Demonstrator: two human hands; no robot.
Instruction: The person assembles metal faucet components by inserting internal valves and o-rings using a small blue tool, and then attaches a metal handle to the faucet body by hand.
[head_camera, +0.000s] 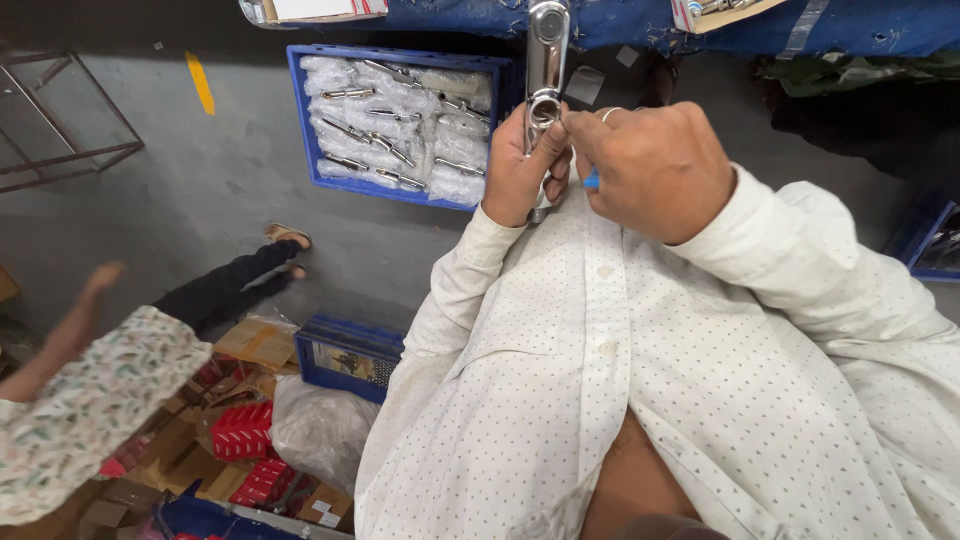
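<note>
A shiny chrome tap fitting (546, 60) stands upright in front of my chest. My left hand (522, 175) grips its lower body, thumb up by the round opening. My right hand (655, 165) is closed right beside it, fingertips pinching at that opening, with a small blue piece (591, 180) showing under the fingers. A ring sits on one finger. Both sleeves are white with small dots.
A blue crate (300, 110) of chrome parts wrapped in plastic bags sits on the grey floor ahead. Another person sits at the left, arm in a floral sleeve (90, 400), leg stretched out. Red and brown boxes (240, 430), a plastic bag and a smaller blue crate (345, 355) lie below.
</note>
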